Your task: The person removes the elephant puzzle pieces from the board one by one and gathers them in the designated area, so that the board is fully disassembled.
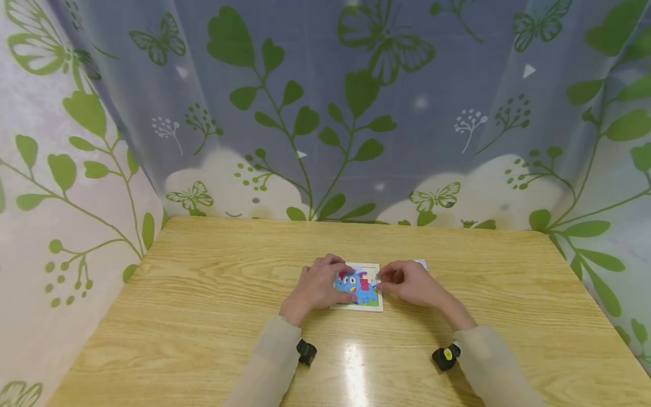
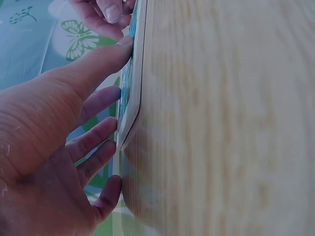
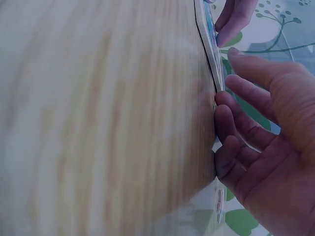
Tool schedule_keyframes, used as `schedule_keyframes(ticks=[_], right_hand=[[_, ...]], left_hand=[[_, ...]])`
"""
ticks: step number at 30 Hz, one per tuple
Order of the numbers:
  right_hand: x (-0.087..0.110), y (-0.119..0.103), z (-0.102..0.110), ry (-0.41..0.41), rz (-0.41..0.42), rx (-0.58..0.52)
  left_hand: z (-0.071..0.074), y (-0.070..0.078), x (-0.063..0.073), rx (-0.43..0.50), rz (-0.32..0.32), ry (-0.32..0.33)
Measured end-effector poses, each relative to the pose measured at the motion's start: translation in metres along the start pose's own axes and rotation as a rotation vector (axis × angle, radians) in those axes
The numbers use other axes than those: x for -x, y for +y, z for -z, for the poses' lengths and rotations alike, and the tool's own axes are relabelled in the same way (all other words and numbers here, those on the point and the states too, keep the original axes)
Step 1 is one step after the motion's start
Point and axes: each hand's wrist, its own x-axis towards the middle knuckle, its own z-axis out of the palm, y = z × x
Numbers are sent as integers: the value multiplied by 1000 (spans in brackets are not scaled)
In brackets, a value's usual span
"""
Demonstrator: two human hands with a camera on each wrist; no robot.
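Observation:
A small jigsaw puzzle (image 1: 363, 297) in a pale frame lies flat on the wooden table, its picture a blue cartoon animal with red parts on green. A pale bare patch shows at its upper right. My left hand (image 1: 317, 285) spreads over the puzzle's left side, with the thumb (image 2: 110, 56) resting on the picture and the other fingers along the far and left edges. At the right edge is my right hand (image 1: 414, 285), fingers bent and a gap between thumb (image 3: 251, 64) and forefinger. No piece shows between them.
A small white and blue flat piece (image 1: 421, 263) lies just behind my right hand, partly hidden by it. The wooden table (image 1: 203, 339) ends at a patterned curtain (image 1: 325, 113) at the back. Each wrist bears a small black camera (image 1: 307, 352).

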Motion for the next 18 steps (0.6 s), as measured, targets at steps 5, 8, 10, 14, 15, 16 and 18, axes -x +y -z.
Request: schedule_keyframes(ticks=[5,8,10,14,15,16,18], right_hand=[[-2,-2,-2,-16,-8,20],[-3,-4,-2,-26,-5,40],[-3,-5,-2,-28,-1,49],[-3,-5,-3,-30,11,70],[-3,-4,-4,-30,13,71],[-4,-4,-4,-29,10,70],[-4,-5,-5,-26,4,64]], left_hand=[[0,-1,0,6,-3,5],[-1,-1,0,5,-4,7],[-1,-1,0,4,-3,6],[-1,-1,-1,3,5,2],[-1,-1,0,4,5,3],[-1,-1,0,3,6,3],[-1,-1,0,3,7,3]])
